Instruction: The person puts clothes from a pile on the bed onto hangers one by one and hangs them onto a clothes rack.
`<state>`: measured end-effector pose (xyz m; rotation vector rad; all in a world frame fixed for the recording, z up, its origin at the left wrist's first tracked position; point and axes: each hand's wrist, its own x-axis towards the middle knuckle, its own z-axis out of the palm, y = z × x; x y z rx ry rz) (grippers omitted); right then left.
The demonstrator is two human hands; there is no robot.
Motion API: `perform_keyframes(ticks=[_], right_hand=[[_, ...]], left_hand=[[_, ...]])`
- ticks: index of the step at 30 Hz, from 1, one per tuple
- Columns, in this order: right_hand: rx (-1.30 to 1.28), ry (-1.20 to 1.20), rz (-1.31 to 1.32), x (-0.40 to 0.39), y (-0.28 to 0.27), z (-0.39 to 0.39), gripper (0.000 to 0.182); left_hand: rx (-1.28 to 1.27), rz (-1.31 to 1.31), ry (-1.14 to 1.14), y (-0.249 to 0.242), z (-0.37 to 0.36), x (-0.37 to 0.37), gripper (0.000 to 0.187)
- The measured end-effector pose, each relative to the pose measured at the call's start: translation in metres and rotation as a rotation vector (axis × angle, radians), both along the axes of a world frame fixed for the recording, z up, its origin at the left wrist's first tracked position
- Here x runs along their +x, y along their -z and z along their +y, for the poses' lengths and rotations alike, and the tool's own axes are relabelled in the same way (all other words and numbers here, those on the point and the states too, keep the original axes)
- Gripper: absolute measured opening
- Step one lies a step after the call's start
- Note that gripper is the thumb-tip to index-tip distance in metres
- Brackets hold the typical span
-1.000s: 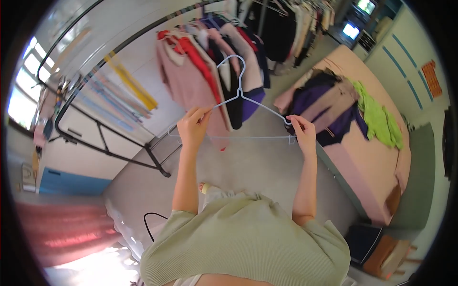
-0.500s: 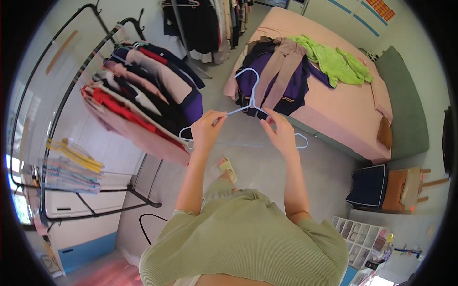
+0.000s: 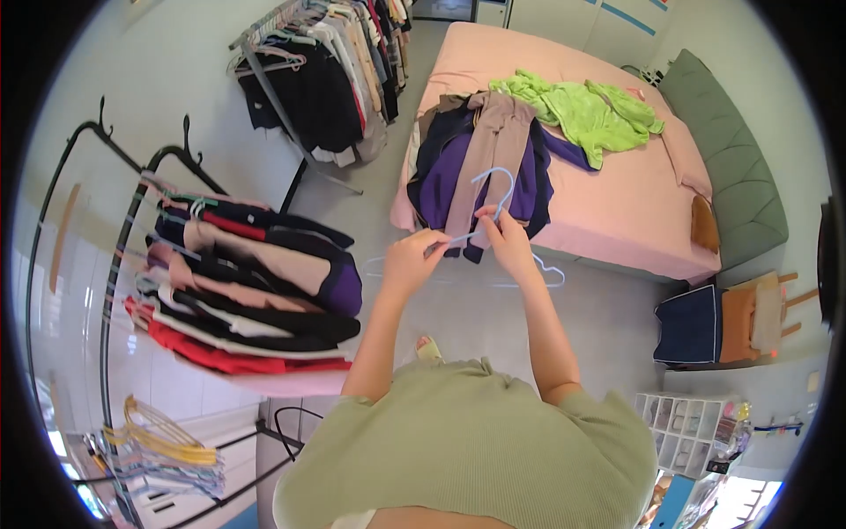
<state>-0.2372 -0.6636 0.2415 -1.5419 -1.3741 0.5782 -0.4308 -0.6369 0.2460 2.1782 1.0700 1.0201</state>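
Note:
A light blue clothes hanger [image 3: 464,236] is held up in front of me, its hook pointing up and its lower bar beneath my hands. My left hand [image 3: 412,262] pinches the hanger's left shoulder. Closed at the neck just below the hook is my right hand [image 3: 506,242]. Beyond the hanger, brownish-pink trousers [image 3: 493,141] lie over a purple and dark jacket [image 3: 438,187] at the near edge of the bed [image 3: 573,198]. A lime green garment [image 3: 599,119] is spread farther back on the pink cover.
On the left stands a black rack [image 3: 110,309] with hung clothes [image 3: 264,300] and several spare hangers [image 3: 167,458]. Another clothes rack [image 3: 278,128] is at the back. To the right are a navy box [image 3: 687,326] and a white compartment organizer [image 3: 683,428].
My right hand has moved from the hanger's right shoulder to its neck, closer to my left hand. The view has shifted, and the bed and racks appear in different places.

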Motion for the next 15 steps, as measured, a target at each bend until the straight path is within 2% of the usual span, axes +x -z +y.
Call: perform_keyframes(ticks=[4, 7, 9, 14, 15], right_hand=[[-0.028, 0.045, -0.027, 0.015, 0.010, 0.027, 0.015], [-0.063, 0.162, -0.061, 0.033, 0.020, 0.043, 0.015], [-0.052, 0.265, -0.163, 0.053, 0.031, 0.058, 0.016], [-0.127, 0.312, -0.129, 0.120, 0.054, 0.096, 0.017], [-0.087, 0.334, -0.147, 0.138, 0.060, 0.107, 0.017]], left_hand=[[-0.173, 0.003, 0.141, 0.010, 0.045, 0.014, 0.014], [-0.262, 0.015, 0.203, 0.018, 0.069, 0.029, 0.017], [-0.275, 0.040, 0.231, 0.022, 0.087, 0.037, 0.018], [-0.297, 0.001, 0.307, 0.053, 0.146, 0.076, 0.020], [-0.412, 0.062, 0.323, 0.053, 0.160, 0.088, 0.020]])
